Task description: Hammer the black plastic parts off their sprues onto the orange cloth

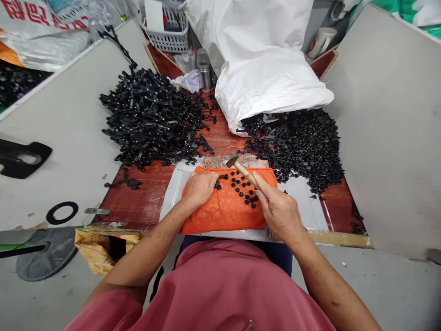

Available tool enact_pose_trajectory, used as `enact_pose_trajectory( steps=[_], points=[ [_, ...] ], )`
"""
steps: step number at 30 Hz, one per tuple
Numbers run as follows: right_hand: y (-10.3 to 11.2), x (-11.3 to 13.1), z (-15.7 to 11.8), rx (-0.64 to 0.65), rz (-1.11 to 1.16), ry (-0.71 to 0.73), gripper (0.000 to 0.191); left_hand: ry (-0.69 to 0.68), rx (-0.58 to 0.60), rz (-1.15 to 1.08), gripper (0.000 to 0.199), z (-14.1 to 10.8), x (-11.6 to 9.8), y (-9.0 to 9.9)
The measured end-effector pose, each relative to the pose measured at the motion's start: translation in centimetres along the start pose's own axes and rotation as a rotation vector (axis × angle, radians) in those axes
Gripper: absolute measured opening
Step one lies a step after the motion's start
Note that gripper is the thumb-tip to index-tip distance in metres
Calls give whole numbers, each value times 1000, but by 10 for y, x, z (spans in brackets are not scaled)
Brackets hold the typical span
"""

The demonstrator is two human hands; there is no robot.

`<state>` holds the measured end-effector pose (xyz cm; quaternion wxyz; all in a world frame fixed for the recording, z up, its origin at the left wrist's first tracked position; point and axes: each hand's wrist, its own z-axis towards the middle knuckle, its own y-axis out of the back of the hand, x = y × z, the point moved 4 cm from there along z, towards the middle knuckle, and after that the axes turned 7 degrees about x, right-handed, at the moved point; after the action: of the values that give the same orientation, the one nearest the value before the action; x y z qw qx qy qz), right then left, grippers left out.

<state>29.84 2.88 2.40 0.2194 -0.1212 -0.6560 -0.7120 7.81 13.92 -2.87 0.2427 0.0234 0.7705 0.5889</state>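
My right hand (280,207) is closed round the wooden handle of a small hammer (246,174). The hammer's dark metal head is raised near the far edge of an orange cloth (220,214). On the cloth's left part rests my left hand (202,187), its fingers closed on a small black plastic part (223,177) with round ends. Most of that part is hidden under the fingers. Several small round black caps (240,194) lie scattered on the cloth between my hands. A speckled stone slab (253,161) shows just beyond the cloth.
A tall heap of black linked parts (148,115) stands at the left. From a white sack (272,87), small black pieces (306,147) spill out at the right. Behind are a steel flask (204,73) and a grey basket (168,37). Pale panels (389,128) wall both sides.
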Motion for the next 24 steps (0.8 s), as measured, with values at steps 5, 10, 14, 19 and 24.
enact_pose_trajectory(
  steps=[5, 10, 14, 19, 24],
  points=[
    [2, -4, -4, 12, -8, -24, 51, -11, -3, 10, 40, -1, -1, 4],
    [-3, -10, -11, 32, -19, -60, 51, -7, 22, 42, 41, -2, -4, 5],
    [-4, -10, -11, 38, -25, -71, 51, 6, 31, 70, 41, -1, -5, 2],
    [-8, -13, -12, 84, -46, -82, 53, -5, 2, 88, 43, -1, -3, 0],
    [-6, -10, -11, 117, -87, -71, 53, 7, 12, 120, 45, -1, -4, 1]
  ],
)
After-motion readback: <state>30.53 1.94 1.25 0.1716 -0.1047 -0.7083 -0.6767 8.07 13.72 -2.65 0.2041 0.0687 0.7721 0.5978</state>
